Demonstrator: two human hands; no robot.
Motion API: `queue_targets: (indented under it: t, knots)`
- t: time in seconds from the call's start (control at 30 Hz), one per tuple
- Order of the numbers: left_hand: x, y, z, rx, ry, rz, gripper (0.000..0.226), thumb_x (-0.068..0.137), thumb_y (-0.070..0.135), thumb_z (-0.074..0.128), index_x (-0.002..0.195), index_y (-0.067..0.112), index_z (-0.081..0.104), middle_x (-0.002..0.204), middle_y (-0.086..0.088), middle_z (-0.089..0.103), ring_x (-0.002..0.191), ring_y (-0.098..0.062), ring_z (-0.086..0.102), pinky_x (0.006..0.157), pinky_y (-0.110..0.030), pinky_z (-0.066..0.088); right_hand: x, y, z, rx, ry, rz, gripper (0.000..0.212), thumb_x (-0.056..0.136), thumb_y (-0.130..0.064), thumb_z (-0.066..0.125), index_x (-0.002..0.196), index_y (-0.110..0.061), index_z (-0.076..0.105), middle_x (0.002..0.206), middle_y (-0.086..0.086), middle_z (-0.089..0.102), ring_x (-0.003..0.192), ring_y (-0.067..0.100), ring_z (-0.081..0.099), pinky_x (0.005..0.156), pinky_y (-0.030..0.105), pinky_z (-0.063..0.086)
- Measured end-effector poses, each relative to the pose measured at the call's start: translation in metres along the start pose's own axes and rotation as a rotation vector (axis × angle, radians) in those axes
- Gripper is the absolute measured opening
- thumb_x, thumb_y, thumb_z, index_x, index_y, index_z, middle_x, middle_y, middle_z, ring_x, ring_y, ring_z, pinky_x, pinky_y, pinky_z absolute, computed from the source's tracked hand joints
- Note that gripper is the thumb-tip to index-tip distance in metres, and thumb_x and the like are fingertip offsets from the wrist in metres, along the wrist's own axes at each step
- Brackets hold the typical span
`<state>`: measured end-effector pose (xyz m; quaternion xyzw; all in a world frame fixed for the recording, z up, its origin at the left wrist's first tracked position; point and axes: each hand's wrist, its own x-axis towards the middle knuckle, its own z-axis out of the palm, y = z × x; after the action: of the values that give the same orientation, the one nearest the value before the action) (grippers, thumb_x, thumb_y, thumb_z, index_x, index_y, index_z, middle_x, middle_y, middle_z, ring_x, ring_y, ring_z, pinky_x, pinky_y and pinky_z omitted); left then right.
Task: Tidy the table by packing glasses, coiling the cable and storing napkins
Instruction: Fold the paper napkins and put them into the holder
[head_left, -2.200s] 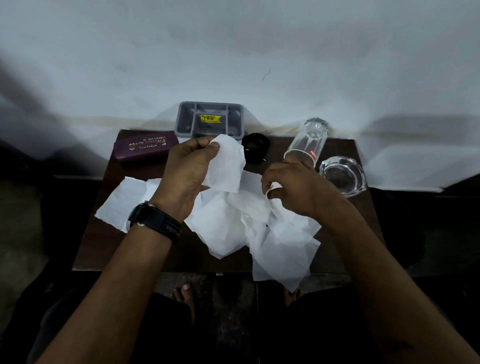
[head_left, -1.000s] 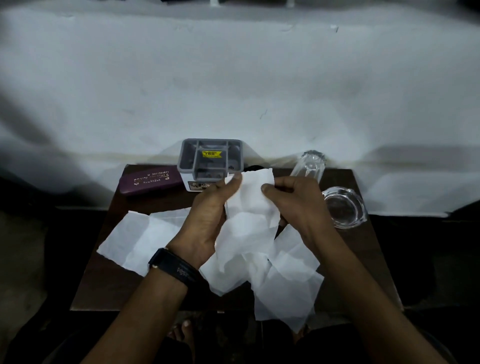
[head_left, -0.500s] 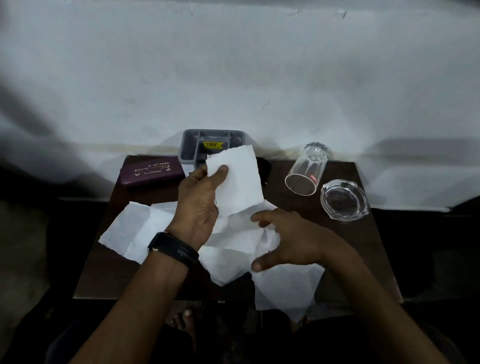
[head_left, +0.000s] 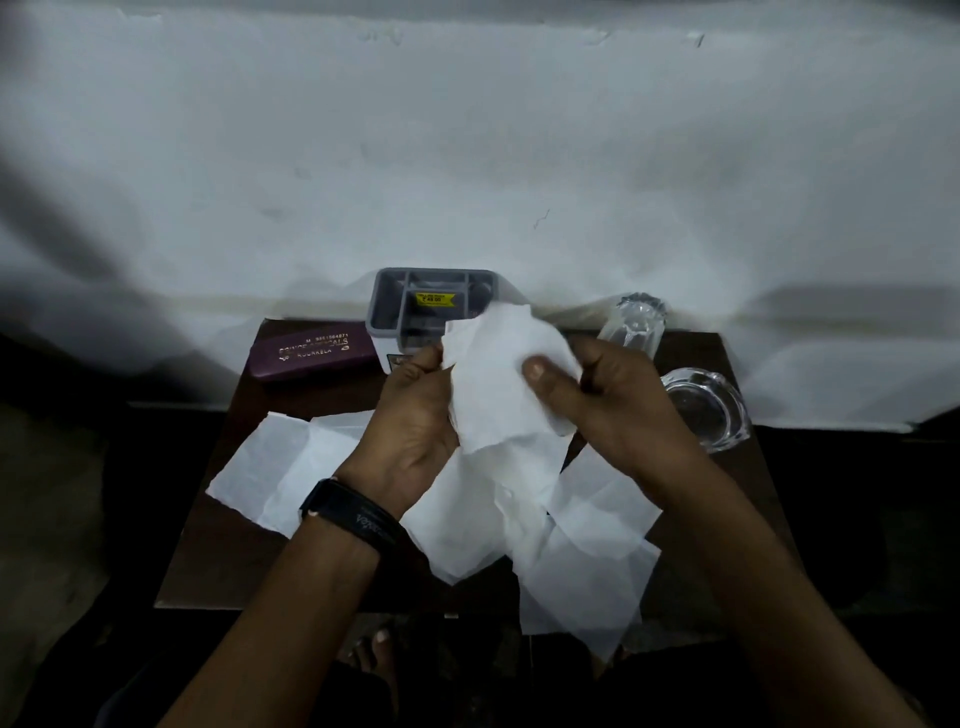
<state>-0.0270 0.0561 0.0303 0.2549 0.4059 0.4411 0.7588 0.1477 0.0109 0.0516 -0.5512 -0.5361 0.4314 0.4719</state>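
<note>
Both hands hold one white napkin (head_left: 498, 384) up over the middle of the tabletop (head_left: 223, 566). The left hand (head_left: 410, 421) pinches its left edge. The right hand (head_left: 608, 405) has its thumb pressed on the front, with the fingers curled behind. The napkin is bent and a bit crumpled, so I think the step in hand is folding it small. More loose napkins (head_left: 291, 478) lie in a messy pile under the hands. They spread from the left side to the near right edge, where one hangs over. At the far side, just behind the held napkin, stands a grey box (head_left: 382, 301) with little rooms inside and a yellow sticker. It looks like the place where the napkins should go. A purple case (head_left: 311, 356) lies at the far left, next to the box. A drinking glass (head_left: 631, 325) lies on its side at the far right, and a glass dish (head_left: 709, 410) sits near it. I cannot see the cable. To fold well, the hands should bring the edges together evenly and press the crease flat with a thumb. The paper looks thin and soft, so a hard pull could tear it. The fold should be small enough to fit one room of the box. The arms should keep away from the drinking glass, since it could roll.
</note>
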Motion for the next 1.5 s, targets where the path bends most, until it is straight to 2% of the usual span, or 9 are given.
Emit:
queue_targets:
  t: [0.13,0.33,0.5,0.6,0.77,0.93,1.07,1.37,1.5]
  knots:
    - [-0.001,-0.003,0.007,-0.008,-0.023,-0.048,0.033,0.097,-0.002,0.054,0.128,0.001,0.067,0.123,-0.019,0.073,0.107,-0.032,0.073,0.085,-0.042,0.063,0.011,0.012,0.003,-0.020,0.068,0.162,0.002,0.091,-0.027,0.076,0.093,-0.027,0.077,0.087,-0.015,0.079,0.075,0.001,0.075,0.059,0.018,0.058]
    - [0.000,0.000,0.007,0.008,-0.004,-0.080,0.034,0.098,0.012,0.059,0.131,0.004,0.066,0.130,-0.018,0.070,0.120,-0.035,0.067,0.090,-0.043,0.062,0.015,0.018,-0.003,-0.313,0.080,0.142,0.028,0.088,-0.037,0.078,0.113,-0.028,0.070,0.099,-0.022,0.071,0.089,-0.005,0.068,0.074,0.014,0.054]
    - [-0.002,0.005,0.009,0.005,-0.076,-0.156,0.053,0.092,0.046,0.066,0.128,0.007,0.070,0.127,-0.015,0.072,0.117,-0.030,0.070,0.091,-0.045,0.061,0.015,0.015,-0.004,-0.332,0.051,0.147,0.033,0.088,-0.040,0.077,0.117,-0.037,0.062,0.113,-0.019,0.067,0.101,-0.002,0.064,0.082,0.016,0.050]
    - [-0.002,-0.001,0.008,0.160,-0.069,-0.041,0.054,0.077,0.023,0.082,0.127,0.007,0.069,0.122,-0.014,0.075,0.114,-0.033,0.072,0.086,-0.043,0.063,0.015,0.015,-0.004,-0.364,0.072,0.149,0.047,0.087,-0.049,0.075,0.128,-0.030,0.061,0.118,-0.017,0.067,0.107,0.003,0.064,0.089,0.024,0.053]
    - [0.001,-0.001,0.003,0.157,0.015,0.049,0.042,0.086,-0.004,0.073,0.127,0.004,0.067,0.120,-0.015,0.075,0.110,-0.033,0.073,0.089,-0.046,0.062,0.014,0.013,-0.015,-0.147,0.095,0.269,0.054,0.083,-0.045,0.080,0.129,-0.026,0.058,0.106,-0.012,0.071,0.099,0.009,0.071,0.078,0.028,0.063]
    - [0.003,0.004,0.000,0.143,-0.075,0.006,0.042,0.084,-0.004,0.074,0.125,0.005,0.069,0.118,-0.015,0.076,0.107,-0.032,0.074,0.080,-0.039,0.063,0.009,0.013,-0.021,0.265,-0.295,0.358,0.045,0.090,-0.028,0.078,0.133,-0.021,0.065,0.125,0.001,0.075,0.116,0.022,0.071,0.092,0.040,0.061]
    - [0.002,0.005,-0.001,0.311,-0.081,0.062,0.039,0.086,0.000,0.075,0.123,0.011,0.070,0.118,-0.010,0.077,0.107,-0.029,0.074,0.083,-0.043,0.063,0.015,0.014,-0.010,0.286,-0.133,0.412,0.034,0.082,-0.017,0.083,0.115,-0.013,0.075,0.112,0.006,0.079,0.107,0.025,0.075,0.088,0.044,0.063]
    - [0.002,0.009,-0.008,0.490,-0.181,0.139,0.045,0.086,0.003,0.078,0.125,0.024,0.068,0.120,0.002,0.076,0.112,-0.019,0.073,0.080,-0.034,0.063,0.016,0.016,-0.016,0.276,0.002,0.345,0.033,0.087,-0.006,0.078,0.119,-0.010,0.073,0.112,0.008,0.079,0.108,0.030,0.074,0.094,0.052,0.059]
    - [0.001,0.009,-0.005,0.495,-0.173,0.144,0.045,0.086,0.000,0.076,0.127,0.015,0.066,0.122,-0.004,0.076,0.114,-0.024,0.072,0.094,-0.041,0.060,0.014,0.015,-0.011,0.155,-0.093,0.288,0.040,0.090,-0.009,0.075,0.128,-0.017,0.068,0.117,0.002,0.077,0.109,0.021,0.074,0.082,0.036,0.062]
